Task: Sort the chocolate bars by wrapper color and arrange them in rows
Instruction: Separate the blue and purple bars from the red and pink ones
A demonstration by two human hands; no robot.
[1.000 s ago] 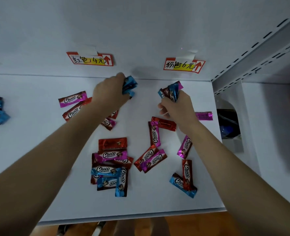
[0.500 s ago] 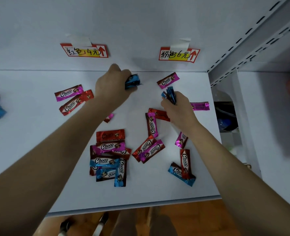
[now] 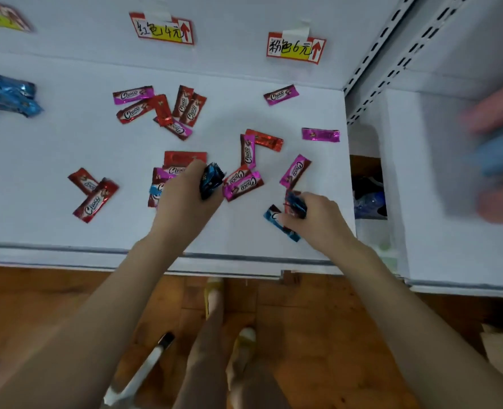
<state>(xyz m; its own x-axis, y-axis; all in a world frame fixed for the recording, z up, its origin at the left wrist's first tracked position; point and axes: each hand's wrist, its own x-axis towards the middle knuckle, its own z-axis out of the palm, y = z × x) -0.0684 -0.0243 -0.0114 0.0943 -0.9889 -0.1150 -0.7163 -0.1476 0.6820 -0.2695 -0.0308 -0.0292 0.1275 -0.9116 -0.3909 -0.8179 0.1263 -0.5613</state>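
Chocolate bars in red, pink and blue wrappers lie scattered on a white shelf (image 3: 67, 237). My left hand (image 3: 185, 202) is closed on blue bars (image 3: 211, 181) above a mixed pile (image 3: 170, 172) at the middle. My right hand (image 3: 312, 216) grips more blue bars (image 3: 296, 203) and rests over a blue bar on the shelf (image 3: 276, 219) near the front right. A red and pink cluster (image 3: 167, 109) sits under the red label. Two red bars (image 3: 92, 193) lie front left. Several blue bars (image 3: 11, 95) are heaped at the far left.
Two price labels hang on the back wall, one (image 3: 161, 28) at the middle and one (image 3: 296, 47) to the right. A slotted shelf upright (image 3: 374, 63) bounds the right side. The shelf's front edge (image 3: 244, 258) runs above a wooden floor.
Both hands have pulled back from the rear of the shelf toward the front, still holding blue bars. The camera has tilted down, showing the floor and more of the left side.
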